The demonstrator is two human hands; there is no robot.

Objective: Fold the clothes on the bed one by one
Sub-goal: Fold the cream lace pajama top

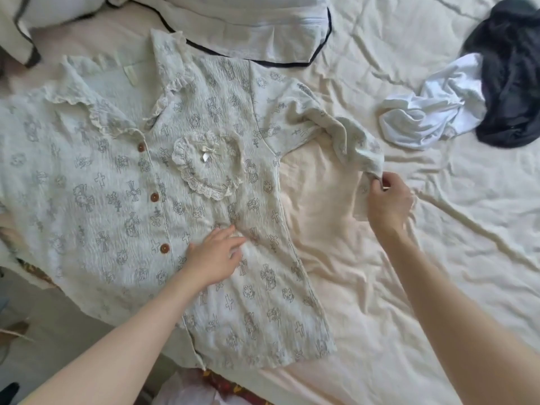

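Note:
A pale green printed pajama shirt (117, 185) with brown buttons, a frilled collar and a lace heart pocket lies face up and spread across the bed. My left hand (214, 257) rests flat on its front panel, fingers straight, just right of the lowest button. My right hand (387, 200) pinches the cuff of the shirt's right-side sleeve (350, 135), which is bunched and lifted off the sheet. A crumpled white garment (432, 109) and a dark garment (511, 74) lie in a heap at the far right.
The cream bedsheet (380, 287) is wrinkled to the right of the shirt. A white pillow with dark piping (263, 30) lies beyond the collar. The bed's edge runs along the lower left, with floor and patterned fabric (228, 387) below it.

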